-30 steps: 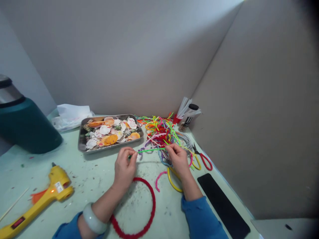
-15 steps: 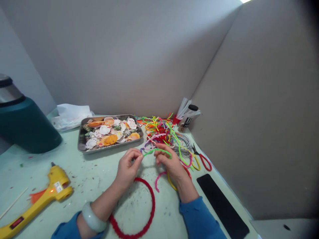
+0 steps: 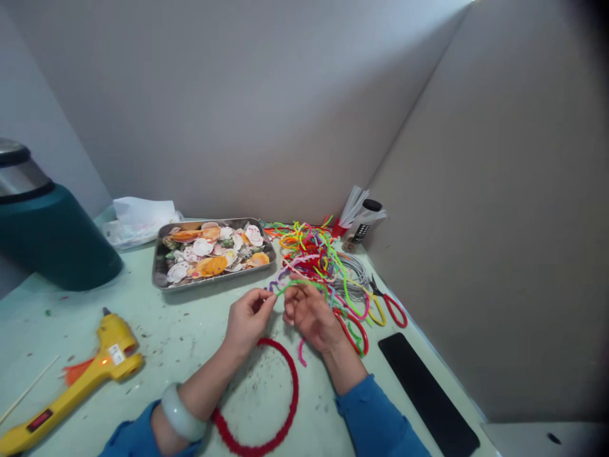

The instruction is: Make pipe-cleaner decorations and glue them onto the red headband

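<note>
My left hand [image 3: 250, 319] pinches one end of a green pipe cleaner [image 3: 281, 291] between thumb and forefinger. The pipe cleaner arches rightward to my right hand [image 3: 311, 314], whose palm faces up with loosely bent, parted fingers. It runs past those fingertips, and part of it is hidden there; I see no firm grip. Below the hands, a fuzzy red ring [image 3: 294, 393] lies on the table, partly covered by my left forearm. A short pink pipe cleaner piece [image 3: 301, 353] rests beside my right wrist.
Behind the hands are a metal tray [image 3: 166, 287] of shells and a tangled pile of pipe cleaners [image 3: 309, 244]. Red-handled scissors [image 3: 394, 311] and a black strip [image 3: 428, 393] lie right. A yellow glue gun [image 3: 102, 365] and teal bottle [image 3: 61, 241] stand left.
My right hand has shifted slightly left and turned its palm upward, its fingers loosening. My left hand keeps its pinch on the green pipe cleaner. The view has shifted slightly.
</note>
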A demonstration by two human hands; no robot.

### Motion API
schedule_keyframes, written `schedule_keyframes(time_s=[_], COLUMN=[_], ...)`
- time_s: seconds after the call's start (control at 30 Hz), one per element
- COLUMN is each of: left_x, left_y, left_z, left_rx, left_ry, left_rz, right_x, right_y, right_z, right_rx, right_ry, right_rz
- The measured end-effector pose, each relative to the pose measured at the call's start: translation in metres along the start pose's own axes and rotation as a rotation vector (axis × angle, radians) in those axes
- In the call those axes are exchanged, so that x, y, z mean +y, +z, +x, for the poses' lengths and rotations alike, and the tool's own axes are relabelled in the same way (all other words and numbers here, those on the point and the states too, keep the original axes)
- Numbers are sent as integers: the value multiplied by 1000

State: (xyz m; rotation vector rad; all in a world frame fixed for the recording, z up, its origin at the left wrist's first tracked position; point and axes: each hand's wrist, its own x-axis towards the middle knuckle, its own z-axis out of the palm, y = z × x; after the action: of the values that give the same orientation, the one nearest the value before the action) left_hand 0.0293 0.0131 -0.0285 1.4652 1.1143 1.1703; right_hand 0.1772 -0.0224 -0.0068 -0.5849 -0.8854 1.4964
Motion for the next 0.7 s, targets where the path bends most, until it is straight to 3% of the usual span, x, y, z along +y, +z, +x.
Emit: schedule_keyframes(time_s=[0.1, 0.23, 0.33, 0.4, 0.53, 0.6, 0.7], left_x=[2, 6, 6, 6, 2, 1, 0], left_y=[1, 1, 1, 0, -4, -5, -4], left_z=[0, -2, -4, -4, 0, 2, 4], left_rx=[-25, -88, -117, -60, 215, 230, 142], left_ry=[-51, -1, 54, 76, 49, 3, -45], left_rz=[-73, -32, 41, 63, 111, 175, 251], right_x=[1, 13, 20, 21, 19, 19, 22], right_y=[-1, 0, -1, -4, -12, -15, -15], right_z=[3, 5, 6, 6, 9, 10, 10], right_rx=[92, 233, 282, 310, 405, 420, 413], right_ry=[-18, -74, -144, -150, -160, -150, -139], right_rz=[-75, -485, -659, -710, -764, -773, -775])
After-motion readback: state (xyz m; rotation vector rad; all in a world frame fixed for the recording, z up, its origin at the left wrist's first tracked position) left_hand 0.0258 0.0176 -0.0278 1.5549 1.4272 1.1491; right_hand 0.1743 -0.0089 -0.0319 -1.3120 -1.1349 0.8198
